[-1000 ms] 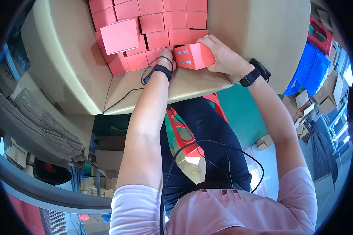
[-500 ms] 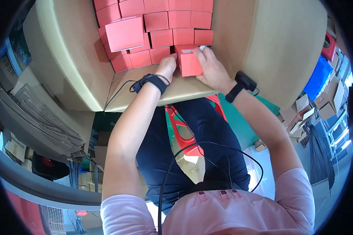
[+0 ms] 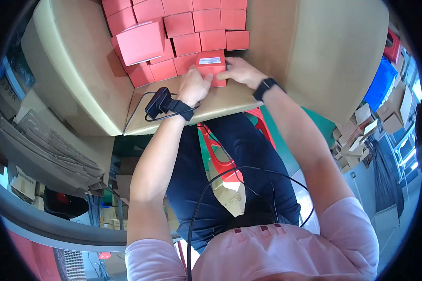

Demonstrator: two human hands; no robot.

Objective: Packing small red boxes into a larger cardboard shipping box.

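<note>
Both hands press one small red box with a white label into the bottom row of stacked red boxes inside a large cardboard carton, near its lower edge. The left hand pushes from the left, the right hand clasps the right side. One loose red box sits tilted, seemingly unsupported, at the upper left; a shove could probably topple it or skew the rows.

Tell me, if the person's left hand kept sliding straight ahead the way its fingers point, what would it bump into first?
The left hand already rests against the small red box with a white label. Pushed on, that box would likely meet the packed rows of red boxes just beyond it inside the big cardboard carton, though depth is hard to judge.
</note>
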